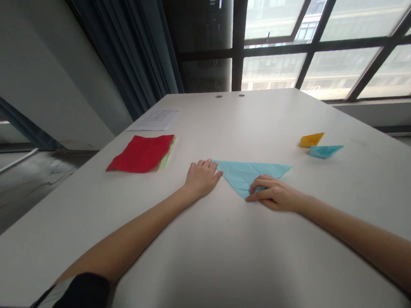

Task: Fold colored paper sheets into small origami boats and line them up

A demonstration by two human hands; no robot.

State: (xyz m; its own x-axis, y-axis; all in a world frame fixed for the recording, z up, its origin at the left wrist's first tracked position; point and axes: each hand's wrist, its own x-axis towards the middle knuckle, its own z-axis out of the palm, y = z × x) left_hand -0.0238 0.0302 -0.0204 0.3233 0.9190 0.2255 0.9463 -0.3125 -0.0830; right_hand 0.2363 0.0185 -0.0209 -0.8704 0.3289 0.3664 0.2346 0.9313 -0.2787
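Observation:
A light blue sheet of origami paper [238,171], folded into a triangle with creases across it, lies on the white table with its long edge away from me and a point toward me. My left hand [202,176] rests flat, palm down, its fingertips at the paper's left corner. At the near point, my right hand [275,193] has its fingers bent and closed on the paper, with thumb and forefinger by the tip. The right fingers hide part of the paper's right half.
To the left lies a stack of coloured paper with a red sheet [143,153] on top and green edges showing. Behind it is a printed white sheet [154,119]. Two small folded paper pieces, one yellow [311,140] and one blue [324,151], stand at the right on the table [232,260].

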